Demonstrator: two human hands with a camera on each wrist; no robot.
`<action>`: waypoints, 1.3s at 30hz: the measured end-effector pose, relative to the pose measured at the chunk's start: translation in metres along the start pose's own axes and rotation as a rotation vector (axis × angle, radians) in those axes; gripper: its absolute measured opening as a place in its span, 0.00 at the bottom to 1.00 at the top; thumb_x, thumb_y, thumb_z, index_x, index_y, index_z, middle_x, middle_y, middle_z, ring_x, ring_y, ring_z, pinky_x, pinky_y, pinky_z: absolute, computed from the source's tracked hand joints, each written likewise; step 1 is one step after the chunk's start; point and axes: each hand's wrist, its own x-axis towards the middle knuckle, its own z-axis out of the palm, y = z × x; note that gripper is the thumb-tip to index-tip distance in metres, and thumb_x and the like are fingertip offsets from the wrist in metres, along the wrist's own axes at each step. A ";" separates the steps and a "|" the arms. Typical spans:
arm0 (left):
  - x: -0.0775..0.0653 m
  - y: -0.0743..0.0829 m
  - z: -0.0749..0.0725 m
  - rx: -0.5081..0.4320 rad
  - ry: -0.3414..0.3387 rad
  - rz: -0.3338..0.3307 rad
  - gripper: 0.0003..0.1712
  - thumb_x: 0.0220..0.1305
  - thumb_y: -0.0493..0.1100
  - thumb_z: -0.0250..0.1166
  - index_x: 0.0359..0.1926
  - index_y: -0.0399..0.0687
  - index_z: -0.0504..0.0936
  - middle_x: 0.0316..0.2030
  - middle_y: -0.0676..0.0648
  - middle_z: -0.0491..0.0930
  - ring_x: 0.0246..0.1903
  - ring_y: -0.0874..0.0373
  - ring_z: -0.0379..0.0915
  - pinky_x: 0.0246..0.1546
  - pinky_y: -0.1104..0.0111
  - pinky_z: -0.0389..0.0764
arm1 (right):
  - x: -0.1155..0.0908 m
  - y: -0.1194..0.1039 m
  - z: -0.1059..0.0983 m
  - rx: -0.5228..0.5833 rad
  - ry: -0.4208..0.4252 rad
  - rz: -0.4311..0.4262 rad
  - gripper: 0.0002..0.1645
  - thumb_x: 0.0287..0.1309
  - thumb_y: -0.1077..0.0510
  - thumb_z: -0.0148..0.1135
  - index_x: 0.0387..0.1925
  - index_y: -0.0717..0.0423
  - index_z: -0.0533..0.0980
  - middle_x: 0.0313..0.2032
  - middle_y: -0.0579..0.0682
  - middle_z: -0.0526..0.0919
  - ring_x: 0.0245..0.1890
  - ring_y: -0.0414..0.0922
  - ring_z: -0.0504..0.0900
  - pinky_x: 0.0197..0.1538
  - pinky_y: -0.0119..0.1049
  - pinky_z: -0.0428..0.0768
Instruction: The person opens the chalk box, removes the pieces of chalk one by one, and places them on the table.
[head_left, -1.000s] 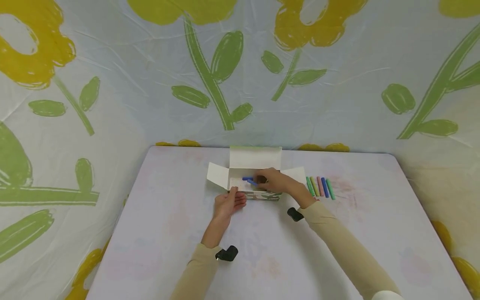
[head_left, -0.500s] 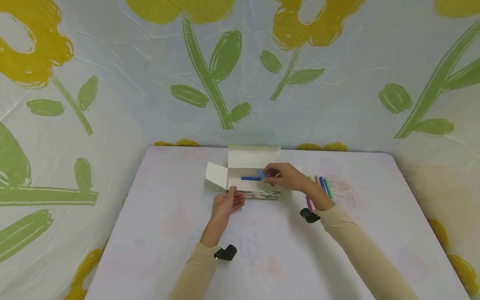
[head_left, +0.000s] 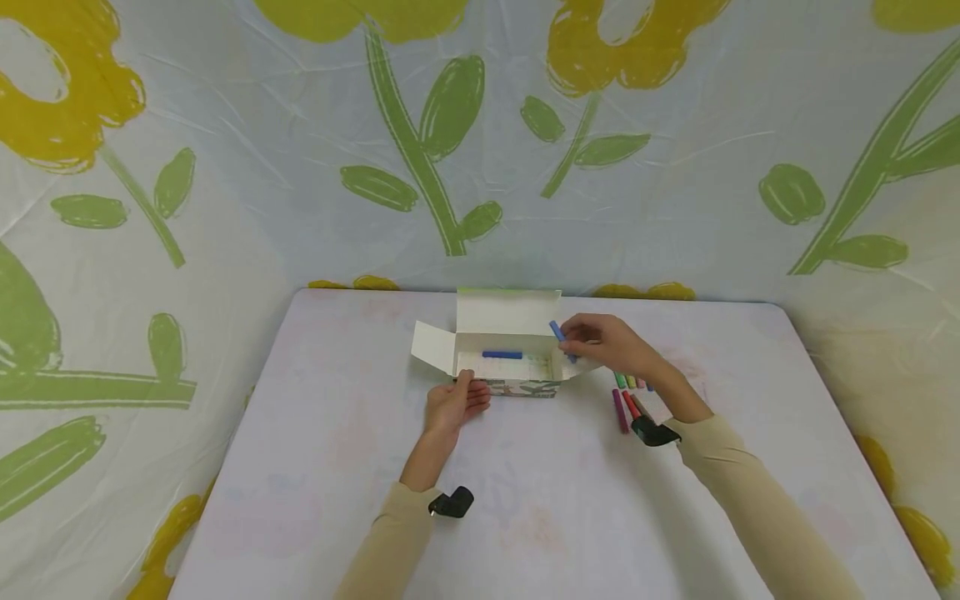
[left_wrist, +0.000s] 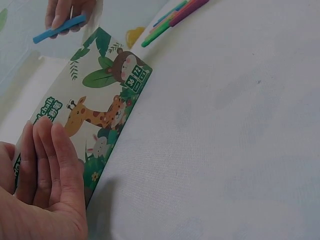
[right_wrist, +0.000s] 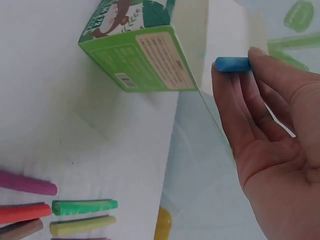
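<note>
A printed cardboard chalk box stands with its lid and side flaps folded out. Its front in the left wrist view carries a giraffe and other animals. My left hand grips the front wall near its left end, thumb over the top edge and fingers against the outside. Above the right flap, my right hand pinches a light blue chalk stick between thumb and fingers; the right wrist view shows this blue chalk apart from the box. Inside the box lies a darker blue chalk stick.
Right of the box, several chalks lie on the table, partly hidden by the right arm. Among them are purple, red, brown, green and yellow-green sticks. A flower-printed cloth hangs behind the table.
My right hand has taken the light blue chalk up out of the box and moved right with it, over the right flap. The left hand keeps its hold on the box.
</note>
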 end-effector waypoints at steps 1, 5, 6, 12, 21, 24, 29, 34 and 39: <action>0.000 0.000 0.000 0.002 0.000 0.000 0.20 0.76 0.45 0.59 0.38 0.28 0.84 0.30 0.43 0.86 0.29 0.58 0.85 0.40 0.67 0.89 | -0.002 0.001 -0.003 0.014 0.007 0.016 0.17 0.70 0.55 0.66 0.54 0.62 0.80 0.45 0.54 0.85 0.47 0.49 0.83 0.53 0.29 0.83; 0.000 0.001 0.000 0.010 -0.003 0.002 0.21 0.76 0.46 0.59 0.39 0.27 0.83 0.31 0.43 0.86 0.30 0.58 0.85 0.40 0.67 0.89 | -0.013 0.005 -0.015 0.083 0.034 0.078 0.21 0.71 0.53 0.65 0.57 0.62 0.78 0.48 0.56 0.85 0.50 0.51 0.83 0.50 0.26 0.83; 0.000 0.001 0.000 0.009 -0.005 0.004 0.21 0.76 0.46 0.59 0.39 0.27 0.83 0.31 0.43 0.86 0.30 0.58 0.85 0.41 0.67 0.89 | -0.016 0.005 -0.017 0.093 0.042 0.090 0.22 0.71 0.53 0.65 0.58 0.62 0.78 0.49 0.57 0.85 0.51 0.51 0.83 0.50 0.26 0.83; 0.000 0.000 0.001 -0.005 -0.007 0.003 0.21 0.76 0.46 0.59 0.38 0.28 0.84 0.30 0.43 0.86 0.30 0.59 0.85 0.41 0.67 0.89 | -0.036 0.011 -0.032 0.131 0.093 0.176 0.27 0.72 0.49 0.63 0.62 0.63 0.74 0.54 0.61 0.83 0.51 0.45 0.84 0.51 0.24 0.82; -0.002 0.003 0.001 -0.009 -0.013 -0.014 0.21 0.76 0.45 0.60 0.41 0.27 0.83 0.31 0.44 0.86 0.31 0.59 0.85 0.43 0.67 0.89 | -0.065 0.031 -0.044 0.152 0.133 0.279 0.33 0.74 0.43 0.60 0.66 0.63 0.70 0.58 0.63 0.81 0.52 0.50 0.86 0.53 0.27 0.83; -0.003 0.005 0.001 -0.006 -0.017 -0.017 0.21 0.76 0.46 0.60 0.42 0.26 0.83 0.31 0.44 0.86 0.31 0.59 0.85 0.44 0.66 0.89 | -0.075 0.038 -0.045 0.153 0.131 0.301 0.33 0.74 0.44 0.59 0.66 0.64 0.69 0.59 0.64 0.81 0.52 0.45 0.86 0.55 0.27 0.81; -0.003 0.005 0.001 0.001 -0.023 -0.019 0.22 0.76 0.47 0.60 0.43 0.26 0.83 0.31 0.44 0.87 0.31 0.60 0.85 0.44 0.66 0.89 | -0.090 0.052 -0.044 0.134 0.131 0.342 0.34 0.74 0.43 0.59 0.67 0.64 0.69 0.60 0.64 0.80 0.52 0.39 0.84 0.63 0.40 0.80; -0.003 0.005 0.001 0.005 -0.015 -0.023 0.22 0.76 0.46 0.60 0.42 0.26 0.83 0.32 0.44 0.87 0.32 0.59 0.85 0.44 0.66 0.88 | -0.104 0.067 -0.041 0.123 0.128 0.360 0.34 0.74 0.42 0.58 0.66 0.65 0.70 0.61 0.65 0.78 0.51 0.35 0.82 0.58 0.27 0.80; -0.002 0.005 0.002 -0.002 -0.004 -0.023 0.20 0.75 0.46 0.60 0.40 0.27 0.84 0.31 0.44 0.87 0.31 0.59 0.85 0.43 0.66 0.89 | -0.118 0.081 -0.036 0.107 0.140 0.372 0.33 0.74 0.44 0.60 0.64 0.67 0.71 0.59 0.67 0.79 0.46 0.32 0.81 0.48 0.19 0.78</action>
